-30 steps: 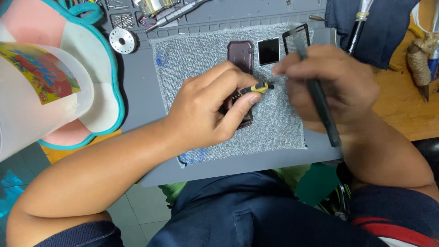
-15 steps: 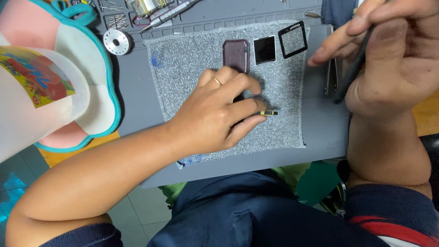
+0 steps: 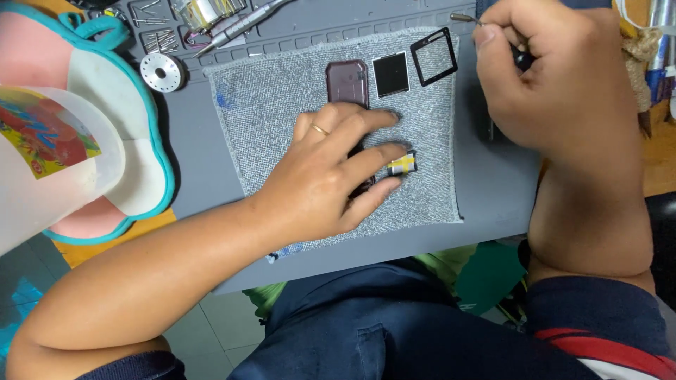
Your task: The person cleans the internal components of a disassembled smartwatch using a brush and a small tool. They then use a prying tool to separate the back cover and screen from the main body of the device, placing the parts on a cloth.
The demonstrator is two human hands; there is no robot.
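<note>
Device (image 3: 367, 179), small, dark, w/ a yellow-and-silver block at its right end, lies pinned on the grey cloth (image 3: 282, 119) under the left hand (image 3: 331, 176). Fingers (image 3: 380, 151) spread flat, pressing down rather than gripping; the fingertips rest just beside the yellow block, a thin ring shows on one finger. Most of the device is hidden by the hand.

Right hand (image 3: 556, 77), up at the mat's far-right edge, is curled tight round a slim dark tool (image 3: 522, 58); its metal tip pokes out left of the thumb.

Just beyond the left fingers, along the cloth's far edge, three parts sit in a row: a maroon rounded-rectangle back cover (image 3: 346, 81), a glossy black square (image 3: 391, 74) w/ pale border, and an empty black square frame (image 3: 434, 56), tilted.

Cloth is coarse, woven, speckled grey, laid on a smooth grey work mat (image 3: 493, 190) w/ moulded compartments along the far side. A round metal disc (image 3: 161, 72) w/ holes sits near the cloth's far-left corner. At left, a teal-rimmed pink-and-white pad (image 3: 134, 141) and a translucent plastic tub (image 3: 49, 162) w/ colourful label.
</note>
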